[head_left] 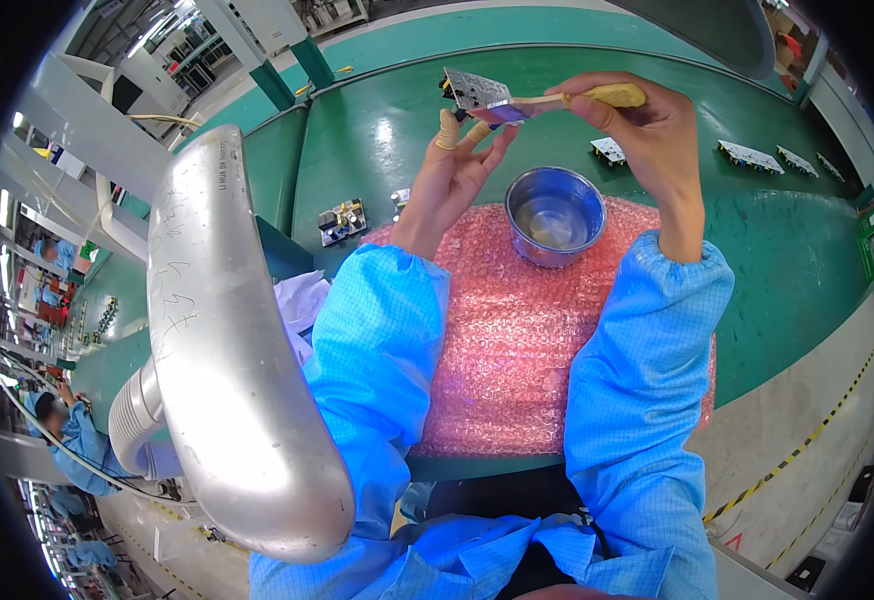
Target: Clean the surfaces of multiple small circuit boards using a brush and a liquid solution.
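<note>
My left hand (445,185), with yellowish finger cots on some fingertips, holds up a small circuit board (477,92) by its edge, components facing left. In my right hand (657,130) is a brush (617,95) with a yellow-wrapped handle; its far end meets the board's flat side. Just below and between the hands, a round metal bowl (555,250) with some clear liquid stands on pink bubble wrap (502,350). Blue sleeves cover both my forearms.
A large silver fume hood (222,330) with a ridged hose fills the left. Several boards, including one near my left wrist (342,222) and another at right (750,157), lie on the green table (757,230). Crumpled white cloth (302,300) sits beside the hood. A co-worker (82,440) is far left.
</note>
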Available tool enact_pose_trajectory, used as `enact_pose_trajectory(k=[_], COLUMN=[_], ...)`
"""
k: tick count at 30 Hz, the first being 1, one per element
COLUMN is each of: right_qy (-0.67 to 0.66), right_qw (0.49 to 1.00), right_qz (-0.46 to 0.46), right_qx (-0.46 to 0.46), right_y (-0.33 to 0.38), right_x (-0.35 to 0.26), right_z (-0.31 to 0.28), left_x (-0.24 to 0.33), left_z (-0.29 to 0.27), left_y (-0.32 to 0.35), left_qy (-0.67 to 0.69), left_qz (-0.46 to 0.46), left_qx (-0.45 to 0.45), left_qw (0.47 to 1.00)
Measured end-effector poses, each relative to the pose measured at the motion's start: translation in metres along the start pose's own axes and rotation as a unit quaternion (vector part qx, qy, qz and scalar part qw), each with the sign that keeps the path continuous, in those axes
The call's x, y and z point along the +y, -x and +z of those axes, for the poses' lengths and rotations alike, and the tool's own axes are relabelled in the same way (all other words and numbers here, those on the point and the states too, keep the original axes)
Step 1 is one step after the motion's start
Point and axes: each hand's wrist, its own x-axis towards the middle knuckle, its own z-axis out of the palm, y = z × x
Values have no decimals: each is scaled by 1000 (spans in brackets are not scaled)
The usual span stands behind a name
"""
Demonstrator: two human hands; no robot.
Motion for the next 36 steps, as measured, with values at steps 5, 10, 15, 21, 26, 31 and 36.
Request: enact_pose_trajectory(k=[5,10,15,21,26,31,36], right_qy=[-23,-38,28,47,58,75,63], right_qw=[997,996,998,998,998,997,998], right_qz=[-32,-21,2,4,13,0,0], right_qx=[64,78,54,35,25,11,8], right_y=[-4,-9,-2,-4,-2,-2,-2], right_x=[12,10,13,3,5,8,12], right_z=[-6,5,-8,0,-5,-7,-8], left_x=[-1,16,47,56,55,54,48], left_z=[-3,-77,-44,-51,-40,-37,-64], left_y=[-4,-11,-3,22,20,22,14], left_qy=[-37,-487,-833,-886,-883,-887,-878], left_qz=[-23,29,37,-102,-181,-138,-90], left_qx=[15,121,146,138,101,99,105], left_qw=[999,865,532,431,420,429,458])
